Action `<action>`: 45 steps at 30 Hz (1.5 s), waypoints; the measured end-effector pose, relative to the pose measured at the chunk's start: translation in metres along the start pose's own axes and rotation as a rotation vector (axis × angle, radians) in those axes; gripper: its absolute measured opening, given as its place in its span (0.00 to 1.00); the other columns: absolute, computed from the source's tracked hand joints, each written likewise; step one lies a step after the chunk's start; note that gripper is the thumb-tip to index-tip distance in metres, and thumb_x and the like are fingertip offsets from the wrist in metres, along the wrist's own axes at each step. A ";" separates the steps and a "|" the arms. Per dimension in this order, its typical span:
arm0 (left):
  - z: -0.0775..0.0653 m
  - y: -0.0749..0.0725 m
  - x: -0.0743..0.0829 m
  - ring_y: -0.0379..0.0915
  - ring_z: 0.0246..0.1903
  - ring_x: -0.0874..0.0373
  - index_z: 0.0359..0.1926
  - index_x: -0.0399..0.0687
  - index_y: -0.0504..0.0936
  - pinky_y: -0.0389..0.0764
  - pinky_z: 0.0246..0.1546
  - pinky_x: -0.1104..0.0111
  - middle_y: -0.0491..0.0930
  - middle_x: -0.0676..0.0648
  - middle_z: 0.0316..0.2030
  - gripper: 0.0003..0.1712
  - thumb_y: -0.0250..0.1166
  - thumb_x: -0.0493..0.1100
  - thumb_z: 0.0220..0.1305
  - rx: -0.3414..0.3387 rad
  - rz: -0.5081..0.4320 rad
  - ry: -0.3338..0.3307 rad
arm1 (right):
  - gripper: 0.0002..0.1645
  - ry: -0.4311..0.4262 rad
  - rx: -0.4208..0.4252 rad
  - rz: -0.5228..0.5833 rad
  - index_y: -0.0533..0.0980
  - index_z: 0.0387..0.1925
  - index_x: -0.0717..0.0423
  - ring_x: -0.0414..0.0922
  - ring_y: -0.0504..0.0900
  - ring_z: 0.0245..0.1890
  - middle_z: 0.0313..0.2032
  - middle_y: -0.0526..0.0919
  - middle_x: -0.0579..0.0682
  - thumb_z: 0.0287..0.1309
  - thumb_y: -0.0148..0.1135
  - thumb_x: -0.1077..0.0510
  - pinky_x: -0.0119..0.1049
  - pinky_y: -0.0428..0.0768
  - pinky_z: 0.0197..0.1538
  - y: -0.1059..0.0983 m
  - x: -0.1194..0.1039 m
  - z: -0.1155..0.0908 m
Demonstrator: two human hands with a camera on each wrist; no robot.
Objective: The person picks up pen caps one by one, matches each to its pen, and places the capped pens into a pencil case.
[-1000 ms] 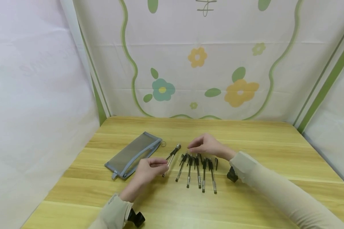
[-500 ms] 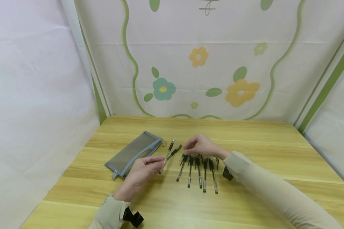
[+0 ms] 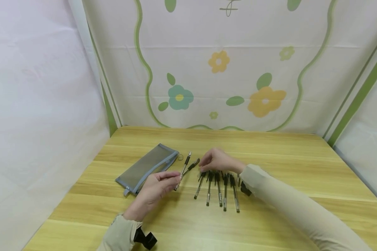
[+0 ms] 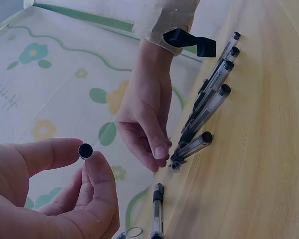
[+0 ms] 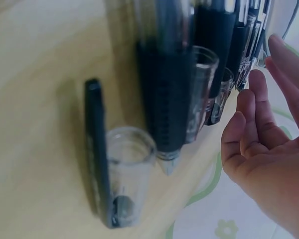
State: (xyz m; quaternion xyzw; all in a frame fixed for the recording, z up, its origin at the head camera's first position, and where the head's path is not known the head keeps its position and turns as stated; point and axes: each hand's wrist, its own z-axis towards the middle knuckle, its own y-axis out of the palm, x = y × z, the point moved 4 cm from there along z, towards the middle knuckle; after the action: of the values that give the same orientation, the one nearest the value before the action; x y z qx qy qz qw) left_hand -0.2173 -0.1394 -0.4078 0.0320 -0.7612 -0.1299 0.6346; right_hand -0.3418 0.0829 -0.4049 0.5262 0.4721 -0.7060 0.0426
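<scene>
My left hand (image 3: 158,186) pinches an uncapped gel pen (image 3: 186,164) between thumb and fingers, its tip up and tilted away; the left wrist view shows its black end (image 4: 85,151). Just behind it lies a capped pen (image 3: 193,164) on the table. My right hand (image 3: 218,161) hovers at the left end of a row of uncapped pens (image 3: 218,191). Its fingers (image 5: 246,107) are loosely bent, with nothing visible between them, close to the clear caps beside the pen tips. A loose clear cap (image 5: 129,169) with a black clip lies at the row's right end.
A grey mesh zip pouch (image 3: 146,167) with blue edging lies at the left, a metal ring (image 3: 180,157) at its corner. The wooden table (image 3: 270,226) meets a white flowered cloth (image 3: 201,83) at the back, with cloth walls at both sides.
My left hand has raised the uncapped pen and swung its tip clear of the capped pen. My right hand has shifted slightly left, towards the row's left end.
</scene>
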 end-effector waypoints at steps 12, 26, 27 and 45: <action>-0.002 0.001 0.002 0.80 0.45 0.51 0.53 0.26 0.77 0.81 0.46 0.67 0.81 0.38 0.47 0.20 0.68 0.33 0.62 -0.022 -0.027 -0.005 | 0.09 0.010 -0.007 -0.022 0.86 0.38 0.57 0.42 0.85 0.35 0.35 0.87 0.44 0.54 0.73 0.61 0.35 0.83 0.43 0.006 0.011 0.005; -0.002 0.002 0.003 0.80 0.41 0.53 0.51 0.26 0.79 0.82 0.43 0.69 0.81 0.37 0.46 0.19 0.69 0.32 0.61 -0.020 -0.050 -0.009 | 0.06 -0.047 -0.036 -0.118 0.87 0.35 0.55 0.41 0.83 0.32 0.31 0.85 0.40 0.54 0.73 0.60 0.35 0.83 0.39 0.011 0.005 0.010; -0.002 0.002 0.003 0.80 0.41 0.53 0.52 0.26 0.79 0.82 0.43 0.69 0.81 0.37 0.46 0.19 0.69 0.32 0.61 -0.017 -0.050 -0.009 | 0.05 -0.050 -0.041 -0.124 0.87 0.35 0.55 0.41 0.83 0.31 0.31 0.85 0.40 0.54 0.73 0.60 0.35 0.83 0.38 0.011 0.005 0.010; -0.004 0.002 0.002 0.78 0.46 0.49 0.53 0.26 0.77 0.81 0.45 0.68 0.79 0.35 0.50 0.22 0.70 0.33 0.61 0.027 -0.036 -0.011 | 0.03 -0.099 -0.101 -0.230 0.81 0.30 0.55 0.43 0.81 0.27 0.28 0.83 0.46 0.61 0.67 0.61 0.33 0.81 0.34 0.018 -0.003 0.014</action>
State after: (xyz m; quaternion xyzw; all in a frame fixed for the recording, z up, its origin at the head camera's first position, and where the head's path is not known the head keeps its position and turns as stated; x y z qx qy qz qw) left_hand -0.2135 -0.1382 -0.4042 0.0534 -0.7656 -0.1313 0.6275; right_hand -0.3401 0.0621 -0.4133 0.4302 0.5615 -0.7067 0.0111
